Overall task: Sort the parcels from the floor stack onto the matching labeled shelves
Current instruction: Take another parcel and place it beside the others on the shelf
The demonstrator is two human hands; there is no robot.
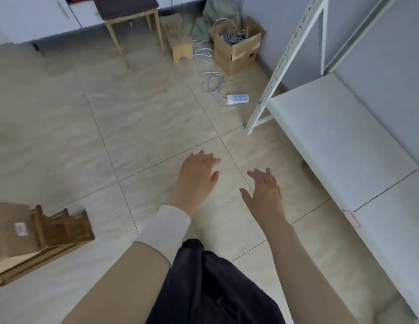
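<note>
Tiled floor (145,127) borders the white shelf (332,127), beside which our left hand (198,174) and right hand (264,192) hover, fingers relaxed, grasping nothing.

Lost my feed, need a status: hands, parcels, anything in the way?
Left hand, right hand: open, empty. Parcel on floor, far left, untouched. Power strip ahead, clear of hands.
</note>
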